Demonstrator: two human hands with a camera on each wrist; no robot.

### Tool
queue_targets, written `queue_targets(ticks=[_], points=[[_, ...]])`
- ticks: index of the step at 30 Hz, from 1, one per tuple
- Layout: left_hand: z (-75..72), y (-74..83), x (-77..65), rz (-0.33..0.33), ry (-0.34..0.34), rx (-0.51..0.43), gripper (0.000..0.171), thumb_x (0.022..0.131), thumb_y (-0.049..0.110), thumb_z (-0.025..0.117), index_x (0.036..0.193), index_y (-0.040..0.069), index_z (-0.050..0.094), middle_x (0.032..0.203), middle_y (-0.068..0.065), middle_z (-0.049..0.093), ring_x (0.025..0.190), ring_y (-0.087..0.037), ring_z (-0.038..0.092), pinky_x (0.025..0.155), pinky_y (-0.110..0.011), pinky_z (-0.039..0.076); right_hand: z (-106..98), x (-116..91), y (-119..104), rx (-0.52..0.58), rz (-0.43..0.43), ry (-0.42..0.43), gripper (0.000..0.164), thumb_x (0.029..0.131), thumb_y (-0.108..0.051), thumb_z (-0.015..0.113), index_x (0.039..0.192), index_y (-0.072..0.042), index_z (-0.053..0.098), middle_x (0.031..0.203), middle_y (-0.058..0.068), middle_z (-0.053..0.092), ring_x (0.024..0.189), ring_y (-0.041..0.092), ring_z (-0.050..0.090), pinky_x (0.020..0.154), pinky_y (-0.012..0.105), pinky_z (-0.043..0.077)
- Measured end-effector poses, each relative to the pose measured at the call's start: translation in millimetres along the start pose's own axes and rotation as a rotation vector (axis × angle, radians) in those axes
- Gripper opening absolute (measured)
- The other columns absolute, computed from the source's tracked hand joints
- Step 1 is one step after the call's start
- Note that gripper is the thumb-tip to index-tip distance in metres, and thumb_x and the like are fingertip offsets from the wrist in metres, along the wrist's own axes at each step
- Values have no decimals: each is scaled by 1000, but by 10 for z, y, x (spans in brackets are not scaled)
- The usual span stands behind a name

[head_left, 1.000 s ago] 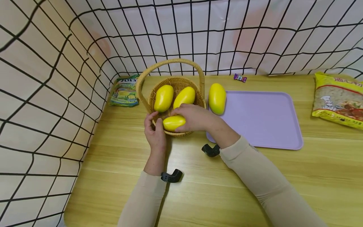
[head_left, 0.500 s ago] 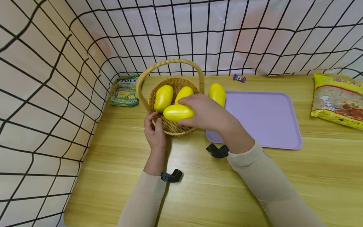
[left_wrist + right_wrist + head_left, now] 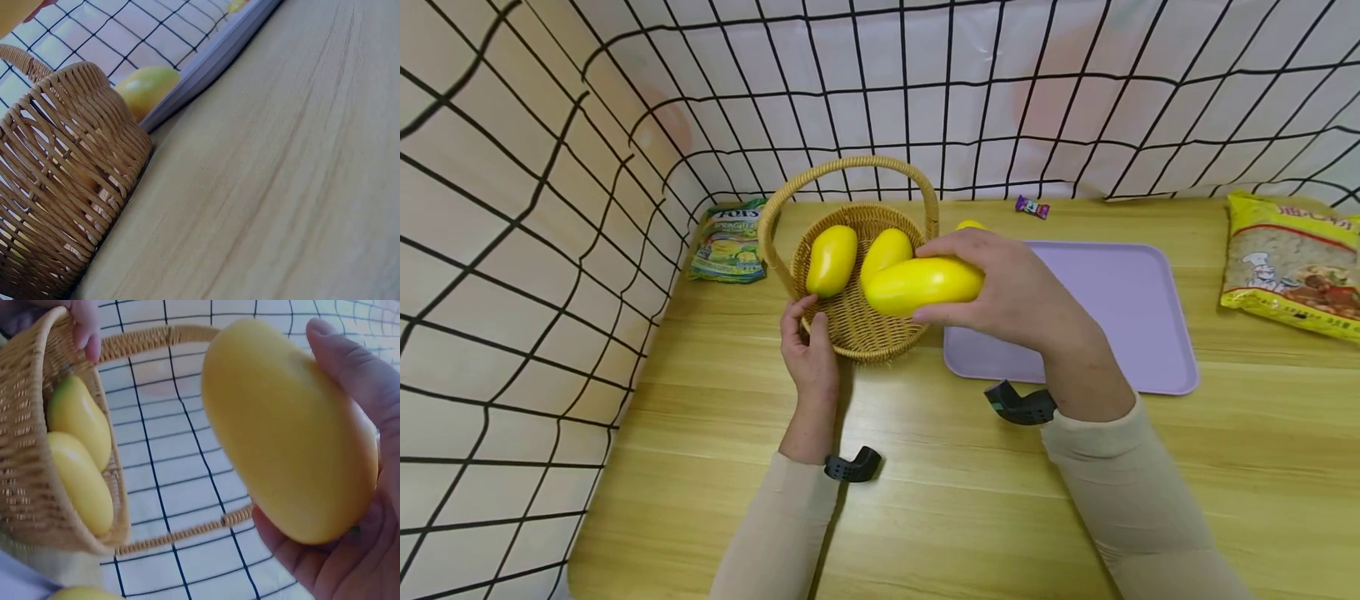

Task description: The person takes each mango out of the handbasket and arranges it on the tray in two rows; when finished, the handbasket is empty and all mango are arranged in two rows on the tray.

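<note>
My right hand [image 3: 1011,287] grips a yellow mango [image 3: 921,286] between thumb and fingers, raised over the right rim of a wicker basket [image 3: 868,337]. In the right wrist view the held mango [image 3: 287,431] fills the middle, thumb on one side and fingers on the other. Two more mangoes lie in the basket, one at the left [image 3: 832,261] and one at the back right [image 3: 886,252], partly covered by the held one. My left hand [image 3: 811,354] holds the basket's near-left rim, fingertips hooked over its edge.
A lilac tray [image 3: 1127,333] lies right of the basket. Another mango [image 3: 147,87] rests at its left end, mostly hidden behind my right hand in the head view. A green packet [image 3: 730,242], a small purple candy [image 3: 1032,207] and a yellow bag [image 3: 1292,267] lie near the wire grid.
My right hand has lifted the mango from the front of the basket and carried it up and to the right, past the rim. The left hand has stayed at the rim.
</note>
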State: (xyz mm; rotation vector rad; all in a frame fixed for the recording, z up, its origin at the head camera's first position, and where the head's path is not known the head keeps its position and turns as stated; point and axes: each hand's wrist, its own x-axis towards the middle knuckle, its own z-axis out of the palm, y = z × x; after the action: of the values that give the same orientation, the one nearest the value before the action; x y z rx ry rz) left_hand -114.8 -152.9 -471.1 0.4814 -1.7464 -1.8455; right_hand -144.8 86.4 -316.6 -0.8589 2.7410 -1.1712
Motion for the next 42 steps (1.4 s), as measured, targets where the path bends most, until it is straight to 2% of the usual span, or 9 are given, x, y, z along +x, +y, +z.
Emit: queue_targets(ticks=[6,11,17,23,26,29,36,39,42], points=[[6,9,0,3,1,8,27,94,6,55,118,-4,64,142,-13,54,151,-22,35,126,-40,27,-115,-124,131,57,51,88,63,74,-32,92,131,-18,68,127,5,67,101,21,56,84,39,45],[8,14,-9,2,0,10,27,94,6,55,118,-3,64,144,-13,53,152,-23,34,127,-41,26,-197,-198,259,166,110,170,61,76,-21,91,132,-18,67,131,2,63,107,16,53,87,31,43],[6,13,-9,2,1,-1,27,94,5,56,119,-5,63,145,-14,53,153,-23,32,128,-39,24,-246,-223,450,255,188,260,62,81,-18,87,138,-21,63,137,-2,57,106,15,51,86,22,44],[11,3,-3,17,-2,2,27,95,4,55,119,-6,63,143,-15,54,152,-22,34,127,-40,25,-251,-214,625,323,209,358,43,94,-23,74,136,-19,64,133,-7,58,103,15,50,80,21,44],[8,-8,-1,20,-1,-7,27,95,3,55,119,-7,63,141,-16,54,150,-21,36,126,-39,26,-247,-195,713,338,209,412,40,94,-22,73,134,-17,66,128,-11,54,103,15,48,79,21,44],[3,-16,0,18,-2,-12,27,95,2,55,119,-6,63,141,-16,54,149,-20,37,126,-39,26,-264,-192,815,350,258,436,49,90,-21,77,137,-19,62,131,-12,47,104,15,47,80,19,44],[2,-15,-4,19,-5,-22,26,95,2,55,119,-6,63,142,-16,54,149,-21,36,126,-38,26,-330,-208,1065,394,447,398,81,87,-29,82,154,-36,36,153,1,34,111,18,51,84,12,49],[2,-18,-4,6,-1,-22,26,95,4,55,118,-5,63,145,-13,53,152,-21,32,127,-39,23,-356,-219,1142,461,466,417,86,86,-24,82,155,-37,33,146,-1,37,111,17,53,83,9,51],[4,-19,-6,-1,-2,-14,26,95,5,55,119,-5,63,147,-13,52,154,-23,29,128,-41,22,-371,-236,1198,613,443,464,85,86,-13,82,155,-33,36,137,-2,39,107,17,56,82,10,54]])
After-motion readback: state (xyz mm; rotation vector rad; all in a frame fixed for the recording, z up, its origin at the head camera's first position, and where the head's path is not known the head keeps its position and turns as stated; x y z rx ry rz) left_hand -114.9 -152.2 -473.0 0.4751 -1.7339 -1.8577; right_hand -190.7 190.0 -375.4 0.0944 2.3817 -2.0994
